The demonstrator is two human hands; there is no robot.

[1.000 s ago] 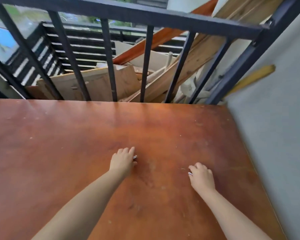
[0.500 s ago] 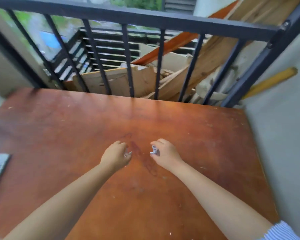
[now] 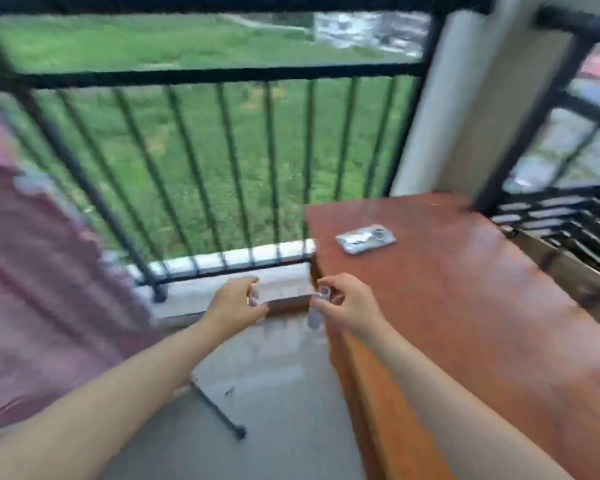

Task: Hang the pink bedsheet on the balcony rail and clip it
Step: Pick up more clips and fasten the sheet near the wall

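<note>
The pink bedsheet (image 3: 39, 271) hangs down at the left edge of the blurred view, in front of the black balcony rail (image 3: 201, 76). My left hand (image 3: 234, 304) pinches a small pale clip (image 3: 253, 297) just left of the brown table's corner. My right hand (image 3: 347, 306) pinches another pale clip (image 3: 321, 301) over that corner. The hands are close together, well right of the sheet and below the rail's top bar.
A brown wooden table (image 3: 465, 306) fills the right side, with a clear plastic packet (image 3: 366, 239) lying on it. A pale pillar (image 3: 440, 109) stands behind it. A thin black leg (image 3: 219, 410) slants across the grey floor.
The view has swung left from the table top to the rail and the sheet. Both hands, each still with a clip, have come off the table to its left corner.
</note>
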